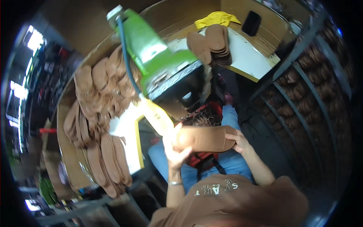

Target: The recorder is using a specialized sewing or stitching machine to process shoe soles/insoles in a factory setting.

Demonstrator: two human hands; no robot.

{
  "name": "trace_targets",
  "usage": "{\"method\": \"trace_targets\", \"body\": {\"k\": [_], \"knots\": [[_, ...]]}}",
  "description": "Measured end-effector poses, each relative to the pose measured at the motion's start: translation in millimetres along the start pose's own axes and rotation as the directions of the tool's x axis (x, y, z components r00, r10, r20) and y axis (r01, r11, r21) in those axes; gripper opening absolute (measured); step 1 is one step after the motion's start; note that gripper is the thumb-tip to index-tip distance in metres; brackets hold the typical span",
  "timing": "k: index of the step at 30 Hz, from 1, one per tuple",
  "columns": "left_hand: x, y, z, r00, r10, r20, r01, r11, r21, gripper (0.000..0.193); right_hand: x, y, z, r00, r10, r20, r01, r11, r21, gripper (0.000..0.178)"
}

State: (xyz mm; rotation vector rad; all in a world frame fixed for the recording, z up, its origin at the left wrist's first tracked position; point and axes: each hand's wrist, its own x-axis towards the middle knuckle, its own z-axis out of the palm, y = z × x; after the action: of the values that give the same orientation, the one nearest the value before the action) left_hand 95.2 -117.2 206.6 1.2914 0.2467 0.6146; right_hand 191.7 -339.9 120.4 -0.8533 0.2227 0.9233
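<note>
Nearest, at 6 o'clock, is the person's brown shirt [234, 200], with blue jeans [236, 164] just beyond it. A brown insole [202, 139] lies across the middle, above the lap, held at both ends. At its 9 o'clock end the left hand [177, 153] grips it, the fingers partly washed out by glare; a pale band [174, 183] circles that wrist. At its 3 o'clock end the right hand [239, 142] pinches it, thumb on top and fingers curled beneath. Just past the insole, toward 12, a red container [216, 108] holds frayed brown scraps [206, 118].

Toward 11 looms a green machine [151, 53], its yellow arm [157, 116] reaching down close to the left hand. A white counter [130, 149] with a yellow edge carries heaped insoles [100, 94] around 9 to 10. Toward 3 stands a metal rack [309, 80] filled with brown pieces. Farther, around 12 to 1, lie stacked insoles [218, 39], a yellow cloth [218, 19] and a flat black object [251, 23].
</note>
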Motion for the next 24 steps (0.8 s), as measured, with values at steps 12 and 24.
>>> {"method": "trace_targets", "body": {"k": [12, 24], "knots": [[27, -26, 46, 0.985, -0.169, -0.019, 0.169, 0.967, 0.190, 0.014, -26, 52, -5, 0.992, -0.022, 0.121, 0.061, 0.942, -0.330, 0.052], [19, -19, 39, 0.957, -0.289, -0.009, 0.286, 0.952, -0.111, 0.035, -17, -105, -13, 0.830, -0.555, 0.056, 0.526, 0.745, -0.410, 0.035]]}}
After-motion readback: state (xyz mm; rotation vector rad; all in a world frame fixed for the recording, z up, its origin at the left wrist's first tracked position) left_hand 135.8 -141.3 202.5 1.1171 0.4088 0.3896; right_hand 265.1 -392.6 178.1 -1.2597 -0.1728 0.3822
